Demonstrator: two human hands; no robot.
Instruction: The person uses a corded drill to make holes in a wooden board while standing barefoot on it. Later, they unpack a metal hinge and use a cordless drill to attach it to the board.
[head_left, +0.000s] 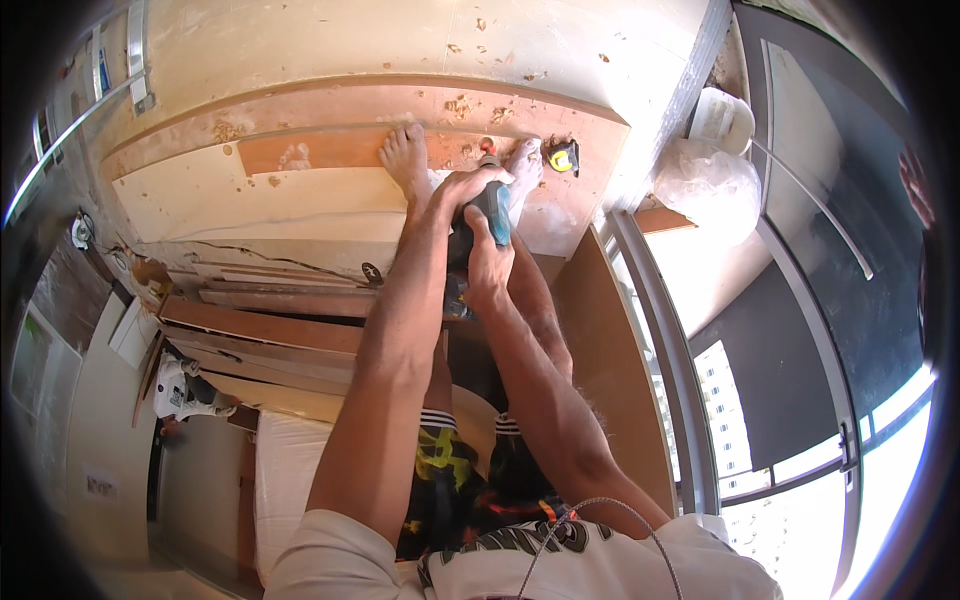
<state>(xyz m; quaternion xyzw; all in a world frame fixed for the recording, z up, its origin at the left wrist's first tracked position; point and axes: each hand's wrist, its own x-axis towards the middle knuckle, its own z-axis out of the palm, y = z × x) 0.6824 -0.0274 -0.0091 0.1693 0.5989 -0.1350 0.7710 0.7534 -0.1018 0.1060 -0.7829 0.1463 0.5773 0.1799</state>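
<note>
A teal and black cordless drill (495, 206) is in both of my hands, pointing away from me and down at a wooden panel (559, 124). My right hand (491, 266) wraps its handle end. Over the front of its body, close behind the chuck, lies my left hand (471, 186). A red bit (487, 146) sticks out of the chuck between my bare feet; whether it has entered the wood is hard to tell. My feet stand on the panel and on a reddish-brown board strip (330, 148) with a pale footprint. Curled wood shavings (461, 107) lie beyond it.
Right of my foot sits a yellow and black tape measure (562, 157). A tall wooden side panel (611, 360) and a metal-framed window (660, 322) rise on the right. Plastic bag (709, 187) beyond. Stacked boards (262, 326) and a cable (300, 262) lie left; farther off is another person (184, 386).
</note>
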